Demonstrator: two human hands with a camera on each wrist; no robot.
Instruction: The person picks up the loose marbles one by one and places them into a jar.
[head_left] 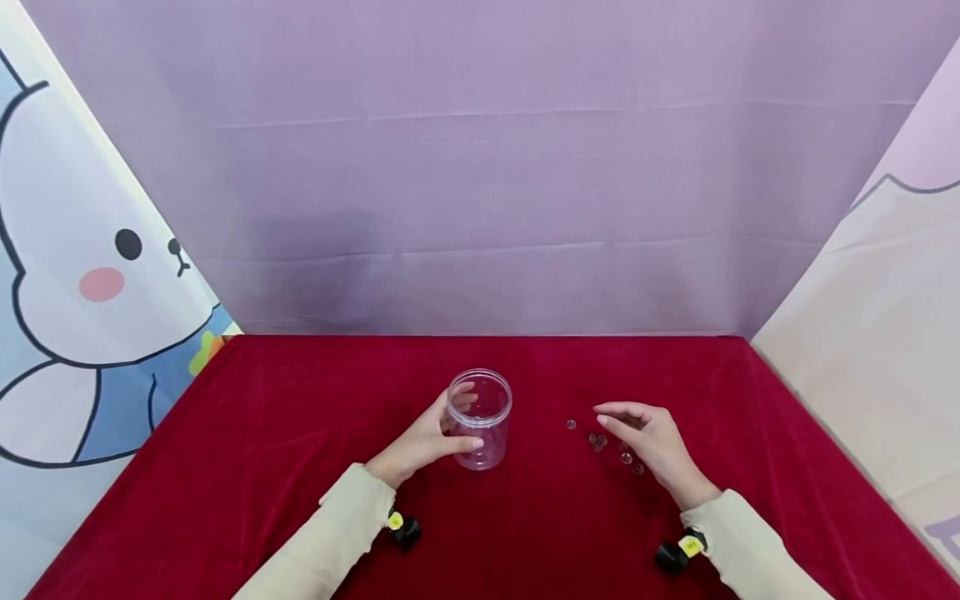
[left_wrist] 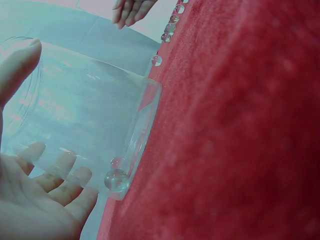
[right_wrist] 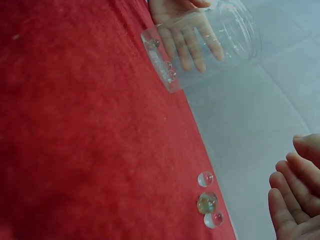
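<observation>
A clear, lidless plastic jar [head_left: 492, 429] stands upright on the red cloth, with a few clear glass marbles [left_wrist: 116, 180] at its bottom. My left hand [head_left: 422, 440] holds the jar from the left, its thumb on the near side and its fingers around the far side. To the right, my right hand [head_left: 660, 450] hovers over several loose glass marbles [head_left: 626, 458], fingers loosely bent. Nothing shows between its thumb and fingers in the right wrist view. One marble [head_left: 572, 424] lies apart from the rest, between the jar and the right hand.
A red velvet cloth [head_left: 525, 533] covers the table. Behind it hangs a plain purple-grey curtain [head_left: 480, 183]. Printed cloth panels stand at both sides, the left panel [head_left: 67, 308] bearing a cartoon animal.
</observation>
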